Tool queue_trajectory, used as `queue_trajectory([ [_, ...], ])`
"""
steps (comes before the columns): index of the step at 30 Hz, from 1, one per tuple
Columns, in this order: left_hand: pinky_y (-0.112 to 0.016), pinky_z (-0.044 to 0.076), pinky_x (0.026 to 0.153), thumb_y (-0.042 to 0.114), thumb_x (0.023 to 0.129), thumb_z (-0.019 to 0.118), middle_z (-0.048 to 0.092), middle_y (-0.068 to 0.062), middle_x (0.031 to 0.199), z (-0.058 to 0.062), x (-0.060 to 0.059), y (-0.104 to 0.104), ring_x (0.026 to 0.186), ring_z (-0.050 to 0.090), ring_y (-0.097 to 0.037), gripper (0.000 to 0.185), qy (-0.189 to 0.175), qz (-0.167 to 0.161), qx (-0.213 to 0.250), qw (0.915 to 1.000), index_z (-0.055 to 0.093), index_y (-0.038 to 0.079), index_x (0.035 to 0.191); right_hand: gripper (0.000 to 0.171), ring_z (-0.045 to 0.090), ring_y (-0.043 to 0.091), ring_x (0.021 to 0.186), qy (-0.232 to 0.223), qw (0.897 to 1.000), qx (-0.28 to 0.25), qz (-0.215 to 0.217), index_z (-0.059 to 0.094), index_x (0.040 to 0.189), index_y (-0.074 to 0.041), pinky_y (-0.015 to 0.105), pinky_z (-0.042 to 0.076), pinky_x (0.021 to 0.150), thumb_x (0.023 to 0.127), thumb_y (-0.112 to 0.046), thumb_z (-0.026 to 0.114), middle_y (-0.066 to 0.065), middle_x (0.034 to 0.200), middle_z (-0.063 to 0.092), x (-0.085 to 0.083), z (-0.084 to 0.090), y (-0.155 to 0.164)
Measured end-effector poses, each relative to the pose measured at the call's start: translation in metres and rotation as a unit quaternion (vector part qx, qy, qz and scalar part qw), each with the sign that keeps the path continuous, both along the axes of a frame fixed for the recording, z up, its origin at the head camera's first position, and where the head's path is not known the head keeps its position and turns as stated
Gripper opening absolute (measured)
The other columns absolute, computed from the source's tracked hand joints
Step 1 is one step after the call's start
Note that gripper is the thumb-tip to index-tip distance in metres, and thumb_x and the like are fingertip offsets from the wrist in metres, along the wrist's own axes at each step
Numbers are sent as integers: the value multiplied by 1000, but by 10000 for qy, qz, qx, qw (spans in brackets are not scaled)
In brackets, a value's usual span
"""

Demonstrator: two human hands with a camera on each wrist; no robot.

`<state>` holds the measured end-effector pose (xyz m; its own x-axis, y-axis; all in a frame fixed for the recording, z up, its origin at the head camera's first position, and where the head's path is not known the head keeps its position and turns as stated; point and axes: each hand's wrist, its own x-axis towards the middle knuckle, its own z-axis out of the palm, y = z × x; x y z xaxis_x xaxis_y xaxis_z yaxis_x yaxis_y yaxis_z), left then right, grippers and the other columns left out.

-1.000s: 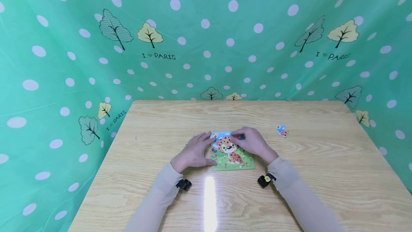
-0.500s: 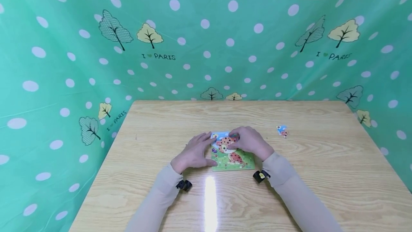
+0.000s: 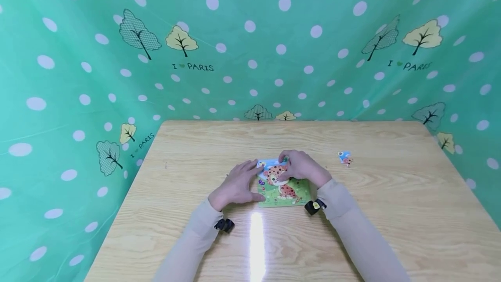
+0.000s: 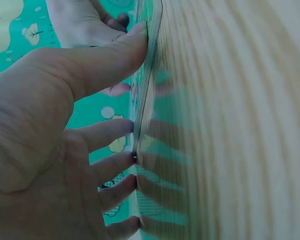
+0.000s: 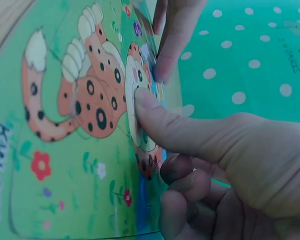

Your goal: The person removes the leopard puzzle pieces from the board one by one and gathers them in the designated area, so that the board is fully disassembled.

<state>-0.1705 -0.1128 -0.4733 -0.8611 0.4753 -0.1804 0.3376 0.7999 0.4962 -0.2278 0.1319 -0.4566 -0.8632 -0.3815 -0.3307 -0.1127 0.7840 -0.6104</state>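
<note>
A jigsaw puzzle (image 3: 285, 197) with a spotted leopard cub on grass lies flat on the table. My left hand (image 3: 237, 185) rests along its left side, fingers fairly straight, with the thumb on the lower left edge in the left wrist view. The right hand (image 3: 303, 166) is over the upper right of the picture. Its thumb (image 5: 165, 122) rests on the leopard's face while the other fingers curl in at the top edge. A small dark green bit of a puzzle piece (image 3: 285, 159) shows between those fingers; the hand covers most of it.
A loose puzzle piece (image 3: 345, 158) with blue sky and a pink mouse lies to the right of the puzzle. The wooden table (image 3: 188, 151) meets a green dotted curtain (image 3: 250, 51) at the back. A bright light reflection lies in front of the puzzle.
The right hand has shifted slightly left and its thumb has moved onto the leopard's face, with its wrist coming in closer. The left hand has stayed in place.
</note>
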Motion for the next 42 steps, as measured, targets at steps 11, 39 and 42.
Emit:
queue_trajectory([
  [11,-59,15,136,49,83,89,25,-11,178,-2,-1,1,165,22,-38,100,-20,-15,40,10000,42,15,165,34,54,18,72,-106,9991,-323,-257,68,110,-12,28,48,61,85,-19,91,4,85,59,5,-5,1],
  [39,-60,14,136,49,83,88,25,-12,178,-1,-2,0,165,21,-37,100,-9,-33,67,10000,42,14,164,46,57,23,85,282,9996,54,-53,69,116,-11,35,52,72,82,-29,95,8,101,63,3,-1,4],
  [42,-59,14,136,49,83,88,24,-11,178,-1,-2,-1,165,21,-37,100,-22,-32,44,10000,41,15,165,52,60,24,97,484,9988,56,-38,70,122,-10,41,56,84,82,-31,95,10,113,64,6,-2,4],
])
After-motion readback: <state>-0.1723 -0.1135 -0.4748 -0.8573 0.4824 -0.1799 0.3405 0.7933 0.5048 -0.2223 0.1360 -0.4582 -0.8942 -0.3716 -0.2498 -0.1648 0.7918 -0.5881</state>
